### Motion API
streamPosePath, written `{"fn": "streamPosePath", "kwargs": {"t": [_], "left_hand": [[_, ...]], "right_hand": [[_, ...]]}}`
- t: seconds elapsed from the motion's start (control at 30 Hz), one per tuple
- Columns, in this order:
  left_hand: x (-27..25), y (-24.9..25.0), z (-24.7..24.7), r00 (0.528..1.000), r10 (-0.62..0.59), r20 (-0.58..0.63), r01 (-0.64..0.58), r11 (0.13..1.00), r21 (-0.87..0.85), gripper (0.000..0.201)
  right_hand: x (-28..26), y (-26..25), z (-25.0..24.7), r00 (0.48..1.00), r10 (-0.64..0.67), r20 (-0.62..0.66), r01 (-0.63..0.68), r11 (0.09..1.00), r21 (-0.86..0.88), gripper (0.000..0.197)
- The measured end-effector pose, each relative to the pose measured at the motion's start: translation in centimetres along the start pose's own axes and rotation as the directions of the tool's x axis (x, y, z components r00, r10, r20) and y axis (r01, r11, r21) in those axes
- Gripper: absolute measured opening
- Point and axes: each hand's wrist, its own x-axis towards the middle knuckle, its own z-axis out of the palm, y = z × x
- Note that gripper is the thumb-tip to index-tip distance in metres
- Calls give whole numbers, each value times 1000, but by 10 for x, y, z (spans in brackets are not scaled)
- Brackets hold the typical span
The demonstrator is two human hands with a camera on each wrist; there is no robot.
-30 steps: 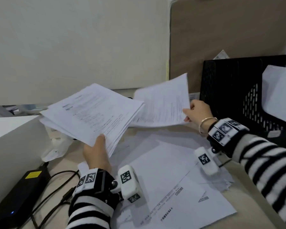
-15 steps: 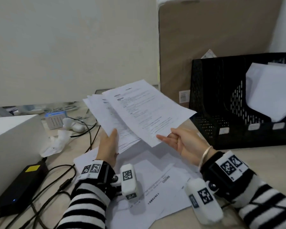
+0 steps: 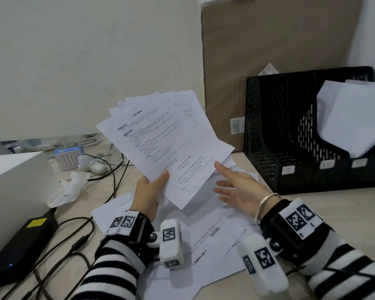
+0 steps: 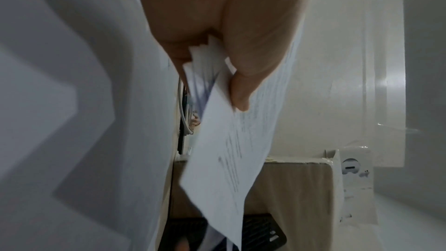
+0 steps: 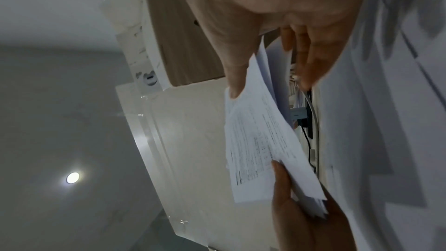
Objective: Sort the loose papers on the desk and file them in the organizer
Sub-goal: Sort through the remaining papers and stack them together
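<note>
My left hand [image 3: 155, 187] grips a fanned stack of printed sheets [image 3: 165, 144] by its lower corner and holds it raised over the desk. In the left wrist view the thumb [image 4: 251, 64] presses the sheets [image 4: 229, 159] against the fingers. My right hand [image 3: 232, 187] is palm up with straight, spread fingers just right of the stack, its thumb tip at the stack's right edge. More loose papers [image 3: 208, 237] lie on the desk under both hands. The black mesh organizer [image 3: 275, 131] stands at the right, with white sheets [image 3: 355, 118] in a right-hand slot.
A black power adapter [image 3: 20, 245] and cables [image 3: 74, 232] lie at the front left beside a white box [image 3: 11, 182]. A crumpled tissue [image 3: 67, 189] and a small blue-white device [image 3: 68, 158] sit further back. A brown board [image 3: 268, 57] leans behind the organizer.
My right hand carried a single sheet from the right onto the left hand's stack, then let go and opened. The stack has tilted up to face me.
</note>
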Motion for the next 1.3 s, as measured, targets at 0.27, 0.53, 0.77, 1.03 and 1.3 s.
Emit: {"fn": "streamPosePath", "kwargs": {"t": [0.27,0.53,0.77,1.03,1.3], "left_hand": [[-4,-3,10,974,-45,220,101,962,-252,47],[-9,-1,20,959,-232,164,254,958,-132,28],[12,1,-22,965,-2,-262,34,992,118,95],[13,7,-31,967,192,-165,-146,956,255,102],[10,10,-30,968,199,-154,-148,946,290,36]], "right_hand": [[-3,7,16,955,-103,278,100,995,28,52],[7,-5,-4,966,-243,-86,246,969,35,8],[-5,-37,-29,895,-430,-122,409,898,-165,14],[-8,-46,-51,933,-353,70,354,870,-342,23],[-1,-36,-51,958,-268,104,288,881,-375,20]]}}
